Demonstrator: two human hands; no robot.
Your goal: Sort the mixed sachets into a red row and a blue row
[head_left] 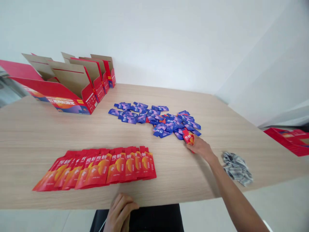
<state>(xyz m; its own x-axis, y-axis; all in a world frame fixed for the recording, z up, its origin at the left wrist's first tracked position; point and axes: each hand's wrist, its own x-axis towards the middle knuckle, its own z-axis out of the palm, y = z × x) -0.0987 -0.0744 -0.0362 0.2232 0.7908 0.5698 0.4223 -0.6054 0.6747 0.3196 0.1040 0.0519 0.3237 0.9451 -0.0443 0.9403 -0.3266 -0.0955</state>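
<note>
Left hand is closest to the camera, parked on the near edge of the bench, fingers loosely curled with nothing in them as far as I can see. Just beyond it is the row of red sachets, overlapped like a fanned deck.

Right hand is stretched way out, and its grip is pinched shut on a single red sachet at the near right corner of the blue sachet pile. That sachet sits just past the fingertips, up and left of the palm, its long axis pointing roughly back along the arm. The row is well apart to the left, much nearer the left hand.

Open red boxes are at the far left, with a crumpled wrapper beside the right forearm.
</note>
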